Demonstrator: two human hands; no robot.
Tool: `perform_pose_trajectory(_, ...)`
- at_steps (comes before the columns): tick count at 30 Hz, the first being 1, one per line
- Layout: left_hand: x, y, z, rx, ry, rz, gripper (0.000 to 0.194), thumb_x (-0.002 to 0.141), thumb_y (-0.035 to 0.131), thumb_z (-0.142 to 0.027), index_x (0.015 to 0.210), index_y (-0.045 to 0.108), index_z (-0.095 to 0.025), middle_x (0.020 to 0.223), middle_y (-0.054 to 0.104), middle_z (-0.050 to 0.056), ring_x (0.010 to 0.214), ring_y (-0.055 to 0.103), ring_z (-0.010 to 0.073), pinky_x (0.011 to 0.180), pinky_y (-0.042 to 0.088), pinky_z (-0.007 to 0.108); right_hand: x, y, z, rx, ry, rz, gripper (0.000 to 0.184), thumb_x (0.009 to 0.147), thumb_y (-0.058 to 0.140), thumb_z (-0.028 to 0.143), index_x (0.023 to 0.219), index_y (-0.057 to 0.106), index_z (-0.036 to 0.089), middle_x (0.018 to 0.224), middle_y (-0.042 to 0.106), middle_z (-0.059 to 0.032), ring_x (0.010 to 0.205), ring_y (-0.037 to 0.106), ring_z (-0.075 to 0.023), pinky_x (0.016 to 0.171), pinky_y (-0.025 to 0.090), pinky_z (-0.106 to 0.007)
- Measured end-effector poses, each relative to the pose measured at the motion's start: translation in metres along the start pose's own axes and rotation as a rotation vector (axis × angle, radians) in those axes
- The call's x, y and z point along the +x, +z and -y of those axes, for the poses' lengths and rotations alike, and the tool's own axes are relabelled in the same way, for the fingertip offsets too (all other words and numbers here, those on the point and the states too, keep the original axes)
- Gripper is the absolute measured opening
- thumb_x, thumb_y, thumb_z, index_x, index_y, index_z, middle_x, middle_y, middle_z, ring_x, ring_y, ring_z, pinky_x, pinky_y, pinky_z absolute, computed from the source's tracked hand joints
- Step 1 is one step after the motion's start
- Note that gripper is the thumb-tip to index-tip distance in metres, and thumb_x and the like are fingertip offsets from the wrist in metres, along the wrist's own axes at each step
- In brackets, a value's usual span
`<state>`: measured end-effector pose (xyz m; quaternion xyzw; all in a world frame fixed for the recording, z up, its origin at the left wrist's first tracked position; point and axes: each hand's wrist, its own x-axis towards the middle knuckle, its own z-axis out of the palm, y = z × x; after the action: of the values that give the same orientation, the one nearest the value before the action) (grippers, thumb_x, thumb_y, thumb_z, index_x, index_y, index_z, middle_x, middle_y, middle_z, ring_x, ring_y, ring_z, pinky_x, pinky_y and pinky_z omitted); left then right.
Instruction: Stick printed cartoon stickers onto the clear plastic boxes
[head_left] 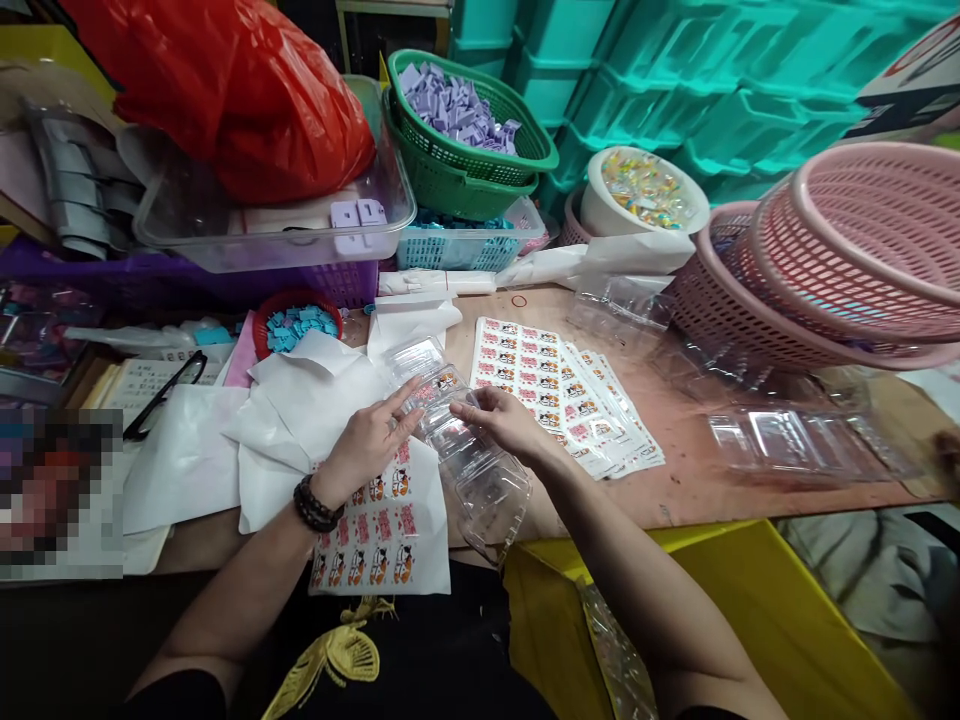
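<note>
A strip of clear plastic blister packaging (484, 480) lies slantwise in front of me, with a cat sticker (445, 381) on one section. My left hand (367, 445) has its fingers stretched out over the left edge of the plastic, touching beside the sticker. At the opposite edge, the thumb and fingers of my right hand (506, 418) are closed on the packaging; the exact contact is partly hidden. Below my left wrist is a sheet of cat stickers (382, 530), partly covered by that hand. A fanned stack of sticker sheets (525, 365) lies just beyond my right hand.
White backing papers (289, 400) are heaped at left near eyeglasses (169, 395). A red basket (261, 325) holds blue pieces. Green baskets (465, 165), a clear bin (277, 245) and pink baskets (750, 290) line the back. More clear packaging (802, 440) lies at right.
</note>
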<state>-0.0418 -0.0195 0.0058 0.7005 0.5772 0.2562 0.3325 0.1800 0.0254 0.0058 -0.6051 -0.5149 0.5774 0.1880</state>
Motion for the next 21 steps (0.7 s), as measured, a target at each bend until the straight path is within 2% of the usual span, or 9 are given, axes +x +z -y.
perform_pose_trajectory(4, 0.004, -0.002, 0.009, 0.004, 0.039, -0.003, 0.055, 0.101, 0.042, -0.049, 0.151, 0.044, -0.026, 0.131, 0.068, 0.007, 0.115, 0.067, 0.022, 0.101, 0.049, 0.033, 0.001, -0.002, 0.0, 0.055, -0.02, 0.014, 0.053, 0.059, 0.085, 0.056, 0.084, 0.058, 0.018, 0.082, 0.063, -0.0035, 0.069, 0.055, -0.0145, 0.063, 0.041, -0.029)
perform_pose_trajectory(7, 0.01, -0.007, 0.015, 0.007, 0.069, 0.018, 0.055, 0.101, 0.041, -0.051, 0.149, 0.047, -0.026, 0.14, 0.062, 0.007, 0.129, 0.058, 0.0235, 0.107, 0.046, 0.034, 0.001, 0.0, 0.002, 0.072, -0.042, 0.014, 0.054, 0.055, 0.087, 0.055, 0.08, 0.057, 0.018, 0.077, 0.06, -0.0007, 0.065, 0.051, -0.0128, 0.061, 0.038, -0.028)
perform_pose_trajectory(10, 0.013, -0.014, 0.016, 0.036, 0.071, 0.017, 0.054, 0.1, 0.043, -0.052, 0.147, 0.049, -0.026, 0.124, 0.071, 0.006, 0.116, 0.066, 0.0222, 0.1, 0.049, 0.032, 0.004, 0.0, 0.003, 0.02, -0.018, -0.003, 0.052, 0.06, 0.083, 0.059, 0.078, 0.055, 0.019, 0.071, 0.058, 0.0004, 0.061, 0.048, -0.0122, 0.057, 0.036, -0.028)
perform_pose_trajectory(13, 0.008, -0.021, 0.011, 0.059, 0.023, -0.033, 0.059, 0.098, 0.047, -0.053, 0.15, 0.044, -0.023, 0.085, 0.071, -0.001, 0.075, 0.068, 0.0154, 0.079, 0.052, 0.027, 0.001, -0.005, 0.008, -0.105, -0.006, 0.023, 0.049, 0.069, 0.076, 0.062, 0.079, 0.056, 0.019, 0.072, 0.06, -0.0025, 0.063, 0.052, -0.0149, 0.059, 0.04, -0.03)
perform_pose_trajectory(15, 0.002, -0.023, 0.004, 0.036, -0.012, -0.117, 0.063, 0.097, 0.05, -0.053, 0.15, 0.043, -0.02, 0.069, 0.062, -0.005, 0.059, 0.061, 0.012, 0.069, 0.05, 0.024, -0.009, -0.008, 0.016, -0.215, -0.093, -0.037, 0.048, 0.073, 0.072, 0.063, 0.083, 0.06, 0.018, 0.08, 0.064, -0.007, 0.071, 0.058, -0.0198, 0.064, 0.044, -0.033)
perform_pose_trajectory(18, -0.008, -0.023, -0.012, -0.001, -0.037, -0.366, 0.056, 0.096, 0.053, -0.052, 0.139, 0.057, -0.016, 0.057, 0.053, -0.007, 0.053, 0.054, 0.0108, 0.064, 0.046, 0.023, -0.04, -0.007, 0.034, -0.271, -0.377, -0.283, 0.05, 0.078, 0.068, 0.063, 0.102, 0.064, 0.019, 0.103, 0.066, -0.0133, 0.096, 0.061, -0.0277, 0.076, 0.049, -0.039)
perform_pose_trajectory(19, -0.01, -0.022, -0.017, -0.01, -0.04, -0.459, 0.053, 0.096, 0.053, -0.051, 0.133, 0.062, -0.015, 0.054, 0.05, -0.008, 0.051, 0.052, 0.0108, 0.063, 0.045, 0.023, -0.052, -0.004, 0.039, -0.248, -0.454, -0.287, 0.053, 0.079, 0.069, 0.062, 0.11, 0.063, 0.02, 0.108, 0.066, -0.0133, 0.101, 0.061, -0.0279, 0.078, 0.05, -0.039)
perform_pose_trajectory(20, -0.011, -0.022, -0.022, -0.023, -0.043, -0.547, 0.05, 0.095, 0.053, -0.052, 0.127, 0.065, -0.014, 0.052, 0.048, -0.008, 0.05, 0.05, 0.0107, 0.062, 0.045, 0.023, -0.064, -0.001, 0.044, -0.222, -0.497, -0.21, 0.054, 0.078, 0.071, 0.06, 0.114, 0.062, 0.021, 0.11, 0.066, -0.012, 0.101, 0.062, -0.0267, 0.078, 0.051, -0.038)
perform_pose_trajectory(21, -0.011, -0.022, -0.026, -0.046, -0.045, -0.627, 0.05, 0.095, 0.053, -0.053, 0.123, 0.067, -0.014, 0.052, 0.048, -0.007, 0.05, 0.049, 0.0106, 0.061, 0.044, 0.024, -0.074, 0.003, 0.048, -0.195, -0.506, -0.075, 0.053, 0.077, 0.074, 0.058, 0.115, 0.061, 0.022, 0.107, 0.067, -0.01, 0.097, 0.063, -0.0246, 0.077, 0.052, -0.037)
